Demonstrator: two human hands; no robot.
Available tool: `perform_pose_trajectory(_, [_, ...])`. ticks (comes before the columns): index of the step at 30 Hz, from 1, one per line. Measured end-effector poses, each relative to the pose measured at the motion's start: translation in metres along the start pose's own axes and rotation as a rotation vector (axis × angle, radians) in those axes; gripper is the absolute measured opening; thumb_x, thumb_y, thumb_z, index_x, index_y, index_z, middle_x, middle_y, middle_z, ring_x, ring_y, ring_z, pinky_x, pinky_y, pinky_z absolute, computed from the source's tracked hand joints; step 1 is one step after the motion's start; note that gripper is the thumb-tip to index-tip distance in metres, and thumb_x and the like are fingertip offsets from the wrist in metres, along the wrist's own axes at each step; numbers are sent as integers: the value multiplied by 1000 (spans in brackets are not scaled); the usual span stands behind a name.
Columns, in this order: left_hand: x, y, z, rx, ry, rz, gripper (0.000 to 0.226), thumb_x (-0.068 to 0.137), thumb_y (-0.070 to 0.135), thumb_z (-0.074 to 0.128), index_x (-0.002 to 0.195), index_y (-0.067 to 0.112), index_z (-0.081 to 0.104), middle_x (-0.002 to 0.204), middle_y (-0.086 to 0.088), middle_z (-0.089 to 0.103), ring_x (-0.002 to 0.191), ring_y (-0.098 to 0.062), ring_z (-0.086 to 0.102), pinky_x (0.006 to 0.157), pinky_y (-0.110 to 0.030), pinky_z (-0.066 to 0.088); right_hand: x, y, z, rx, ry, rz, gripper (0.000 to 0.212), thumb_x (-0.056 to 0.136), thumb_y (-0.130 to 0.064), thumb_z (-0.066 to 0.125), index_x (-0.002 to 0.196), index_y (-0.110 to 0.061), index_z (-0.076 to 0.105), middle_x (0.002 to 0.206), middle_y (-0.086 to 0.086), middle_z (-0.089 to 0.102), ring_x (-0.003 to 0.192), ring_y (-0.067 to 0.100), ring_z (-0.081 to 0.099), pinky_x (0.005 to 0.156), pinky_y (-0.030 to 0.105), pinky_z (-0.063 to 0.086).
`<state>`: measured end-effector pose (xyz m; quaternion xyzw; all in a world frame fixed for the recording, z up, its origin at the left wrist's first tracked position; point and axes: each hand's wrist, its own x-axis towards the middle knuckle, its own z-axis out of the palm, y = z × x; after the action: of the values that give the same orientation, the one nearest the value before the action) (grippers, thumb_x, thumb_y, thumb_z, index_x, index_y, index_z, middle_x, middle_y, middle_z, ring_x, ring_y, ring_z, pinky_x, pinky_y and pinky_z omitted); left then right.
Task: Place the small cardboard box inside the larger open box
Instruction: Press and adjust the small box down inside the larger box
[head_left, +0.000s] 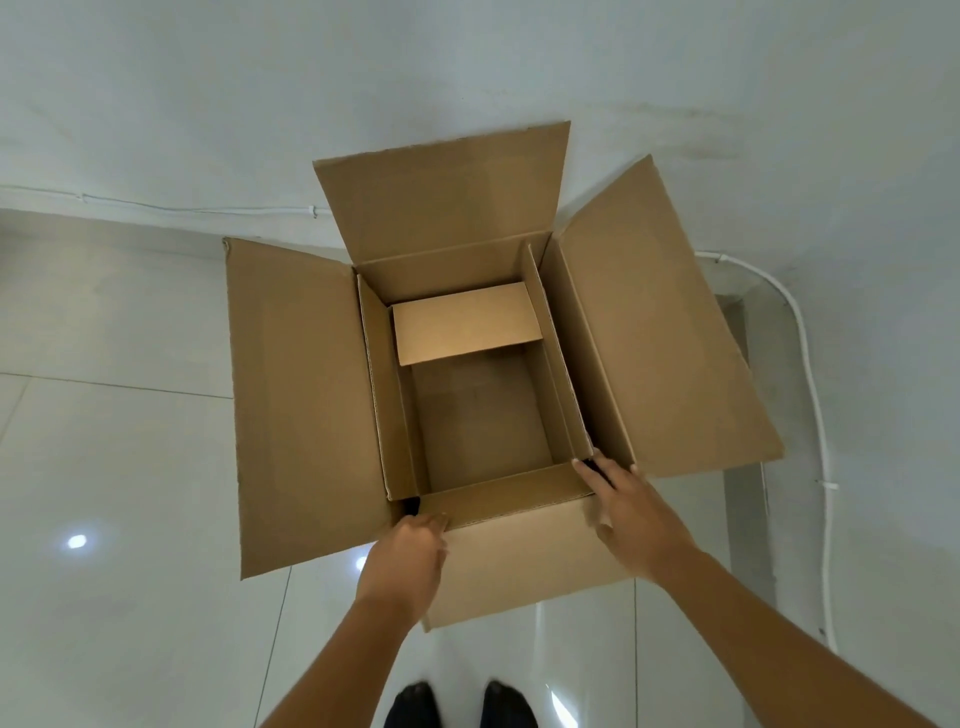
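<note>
Feet (460, 704) in dark socks sit at the bottom edge, on the glossy tile floor (130, 467). Above them both forearms reach forward to the boxes.

Left hand (410, 551): at the near-left corner, fingers curled over the near edge of the small box (483, 426). The fingertips are tucked out of sight, so I cannot tell how firm the hold is. Right hand (631, 514): fingers fairly wide, laid across the near-right corner, with the tips touching the small box's rim where it meets the big box (597, 364).

Position of the task's thing: the small box is open-topped and sits within the big box's opening. Its walls run just inside the big box's left, far and right walls. 1 inner flap (465, 322) is folded down across the far part of its interior. The big box's 4 flaps are spread outward.

Progress, my judgement: insertion is nearly done or done. The small box's rim appears close to level with the big box's rim, but I cannot tell if its base has reached the bottom. Left to do: perhaps a last press down, then both hands off.

White cable (800, 332) runs along the wall at right, well apart from the work.
</note>
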<state>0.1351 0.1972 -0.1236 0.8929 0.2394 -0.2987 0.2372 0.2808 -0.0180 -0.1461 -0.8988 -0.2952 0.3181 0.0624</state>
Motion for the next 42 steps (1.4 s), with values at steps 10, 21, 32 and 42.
perform_pose_trajectory(10, [14,-2,12,232,-45,-50,35,80,-4,58,111,13,57,106,-7,68,96,-27,66,80,-32,54,11,8,16,-209,26,-54,55,101,-24,30,150,-18,6,161,2,9,147,18,9,118,31,-3])
perform_pose_trajectory(21, [12,-19,10,245,-5,-23,30,89,-4,49,114,11,57,109,-10,67,99,-28,65,86,-33,53,12,-16,22,-273,30,32,53,101,-17,34,150,-15,12,158,2,19,147,18,12,120,35,1])
perform_pose_trajectory(32, [2,-129,-28,292,24,-27,27,89,-2,50,112,10,60,108,-10,67,99,-27,65,85,-32,53,19,-127,68,-173,80,38,52,100,-15,35,149,-13,16,159,5,16,147,19,14,122,38,5])
perform_pose_trajectory(42, [-13,-264,-58,280,46,-53,31,87,-3,49,111,13,60,107,-10,67,98,-28,64,84,-33,53,50,-256,99,-228,87,-14,59,98,-13,42,149,-13,13,160,5,14,146,19,15,120,37,5])
